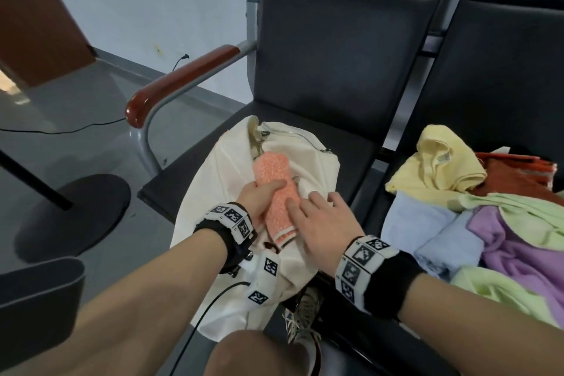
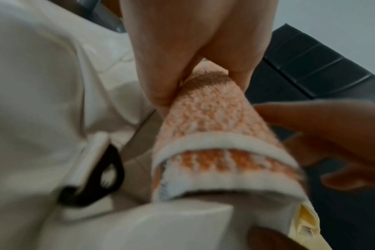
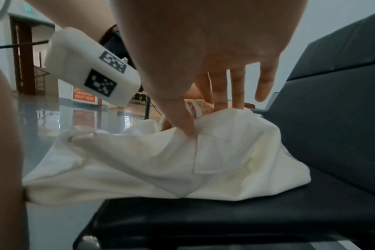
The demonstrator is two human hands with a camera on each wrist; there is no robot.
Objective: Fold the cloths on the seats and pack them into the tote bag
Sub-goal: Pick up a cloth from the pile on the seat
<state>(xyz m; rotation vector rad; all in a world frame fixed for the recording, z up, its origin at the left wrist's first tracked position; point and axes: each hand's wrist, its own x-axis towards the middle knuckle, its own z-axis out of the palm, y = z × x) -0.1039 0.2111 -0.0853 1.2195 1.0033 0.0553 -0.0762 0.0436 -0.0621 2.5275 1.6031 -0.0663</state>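
At the left, a red-padded armrest [image 1: 183,82] borders the dark seat [image 1: 345,143] carrying the cream tote bag [image 1: 213,174]. The left hand [image 1: 259,198] forms a closed grip: fingers and thumb curl round the middle of a rolled orange cloth [image 1: 276,183], which lies on the bag's mouth. The roll's long axis runs from about 5 o'clock to 11 o'clock, its white-banded end [image 2: 214,169] toward the person and its plain end toward the zipper [image 1: 293,134]. Just right of it, the right hand [image 1: 323,220] lies loose and flat, fingers straight, fingertips [image 3: 238,94] touching cloth and bag, holding nothing. At 3 o'clock, on the neighbouring seat, lies a heap of yellow [image 1: 439,168], blue [image 1: 424,226], green [image 1: 518,210] and purple [image 1: 518,250] cloths.
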